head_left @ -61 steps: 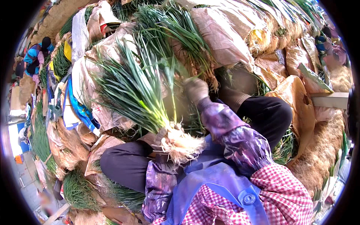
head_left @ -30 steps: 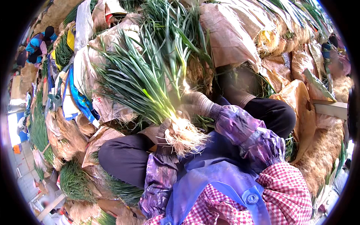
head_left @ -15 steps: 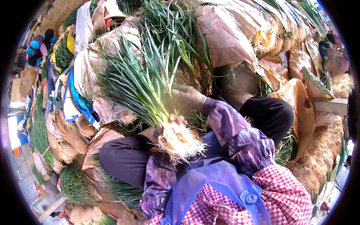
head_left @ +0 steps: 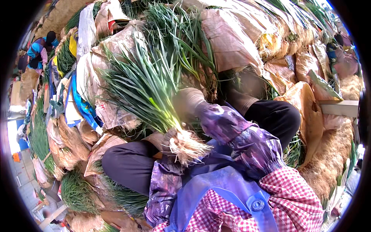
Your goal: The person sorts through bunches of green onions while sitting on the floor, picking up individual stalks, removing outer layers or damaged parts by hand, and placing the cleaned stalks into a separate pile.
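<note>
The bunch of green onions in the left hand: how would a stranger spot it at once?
Find the blue apron at the lower centre. Just above it, the left hand grips the bunch near its pale roots, with long green leaves fanning toward the upper left. Unlike the leafy heap beyond it, this bunch is held in hand.

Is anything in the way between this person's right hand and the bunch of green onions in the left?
Nothing visible stands in the way. The right hand is close beside the bunch of green onions, right of its stalks, though blur hides whether they touch. The left hand grips the bunch near its roots.
</note>
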The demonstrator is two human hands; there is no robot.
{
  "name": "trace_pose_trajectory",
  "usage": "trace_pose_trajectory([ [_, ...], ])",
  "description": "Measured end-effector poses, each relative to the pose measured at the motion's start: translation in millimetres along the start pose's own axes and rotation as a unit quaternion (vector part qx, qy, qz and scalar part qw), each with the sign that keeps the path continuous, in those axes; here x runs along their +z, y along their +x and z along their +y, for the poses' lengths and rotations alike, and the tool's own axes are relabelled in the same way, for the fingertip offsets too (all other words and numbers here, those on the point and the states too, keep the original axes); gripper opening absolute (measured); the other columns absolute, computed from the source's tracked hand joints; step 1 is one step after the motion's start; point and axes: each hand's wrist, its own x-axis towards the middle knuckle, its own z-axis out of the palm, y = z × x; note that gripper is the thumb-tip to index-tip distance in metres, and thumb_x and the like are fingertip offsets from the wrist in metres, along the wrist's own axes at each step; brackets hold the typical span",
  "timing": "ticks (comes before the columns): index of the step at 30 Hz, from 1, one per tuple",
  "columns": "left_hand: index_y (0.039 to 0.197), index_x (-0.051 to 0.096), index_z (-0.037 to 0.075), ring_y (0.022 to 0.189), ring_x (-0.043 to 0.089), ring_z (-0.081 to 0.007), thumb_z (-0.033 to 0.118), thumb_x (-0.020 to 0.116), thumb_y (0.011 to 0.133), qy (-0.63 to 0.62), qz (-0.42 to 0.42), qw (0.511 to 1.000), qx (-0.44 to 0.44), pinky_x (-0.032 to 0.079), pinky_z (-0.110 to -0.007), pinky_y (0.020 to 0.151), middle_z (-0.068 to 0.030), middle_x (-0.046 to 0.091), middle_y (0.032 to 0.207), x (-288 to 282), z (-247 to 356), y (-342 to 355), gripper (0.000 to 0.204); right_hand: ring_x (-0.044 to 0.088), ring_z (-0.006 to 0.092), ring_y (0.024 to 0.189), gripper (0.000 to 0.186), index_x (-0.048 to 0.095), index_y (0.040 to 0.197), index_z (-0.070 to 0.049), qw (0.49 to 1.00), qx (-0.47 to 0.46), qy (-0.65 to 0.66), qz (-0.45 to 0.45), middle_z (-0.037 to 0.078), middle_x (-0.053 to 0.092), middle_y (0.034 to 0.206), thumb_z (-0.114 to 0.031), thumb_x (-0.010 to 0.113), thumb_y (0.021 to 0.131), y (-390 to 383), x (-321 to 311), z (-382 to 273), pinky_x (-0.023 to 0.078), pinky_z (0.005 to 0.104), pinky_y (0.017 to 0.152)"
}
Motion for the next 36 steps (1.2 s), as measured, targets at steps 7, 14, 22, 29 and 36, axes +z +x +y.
trace_pose_trajectory([
  [7,0.109,0.046,0.007,0.098,0.05,-0.0245,0.028,0.062,0.085,-0.003,0.004,1.0,-0.005,0.043,-0.043,0.089,-0.0104,0.046,0.102,-4.4,-1.1,-0.3,0.036,0.037,0.0089,0.035,0.015,0.057,0.075,-0.008,0.604,0.232,0.758,0.087,0.0,0.048,0.052,-0.017,0.058,0.086,13.7,50.2,30.7,0.03,0.024,0.032],
  [14,0.109,0.046,0.007,0.098,0.05,-0.0243,0.028,0.062,0.085,-0.023,-0.011,1.0,-0.009,0.043,-0.043,0.089,-0.0101,0.046,0.101,-10.4,0.9,-2.3,0.036,0.036,0.0058,0.035,0.021,0.05,0.068,-0.013,0.232,0.186,0.955,0.019,-0.008,0.042,0.048,-0.02,0.049,0.088,21.6,26.1,66.5,0.031,0.0215,0.033],
  [22,0.096,0.054,0.013,0.095,0.046,-0.0194,0.029,0.065,0.083,-0.054,-0.091,0.987,-0.118,0.042,-0.036,0.085,-0.0033,0.046,0.096,12.0,23.4,15.2,0.023,0.052,0.0246,0.05,0.024,0.058,0.065,-0.008,0.962,-0.177,-0.095,-0.186,0.007,0.054,0.059,-0.025,0.055,0.082,5.1,67.6,248.8,0.044,0.0388,0.049],
  [29,0.118,0.05,0.011,0.082,0.05,-0.0205,0.024,0.054,0.089,0.004,0.076,0.988,0.134,0.046,-0.04,0.075,-0.0046,0.051,0.1,13.5,22.4,-25.6,0.032,0.061,0.0329,0.089,0.041,0.057,0.098,-0.009,0.967,0.078,-0.179,0.166,0.015,0.064,0.089,-0.044,0.059,0.076,38.4,-11.1,104.3,0.048,0.0433,0.073],
  [36,0.143,0.017,0.009,0.096,0.046,-0.0212,0.033,0.062,0.084,-0.024,0.082,0.996,0.038,0.041,-0.041,0.087,-0.0046,0.05,0.099,21.0,27.3,-19.2,0.078,0.062,0.0283,0.078,0.027,0.063,0.099,-0.005,0.962,0.001,0.027,0.273,0.012,0.065,0.085,-0.027,0.059,0.084,64.5,-33.3,108.7,0.047,0.0381,0.07],
])
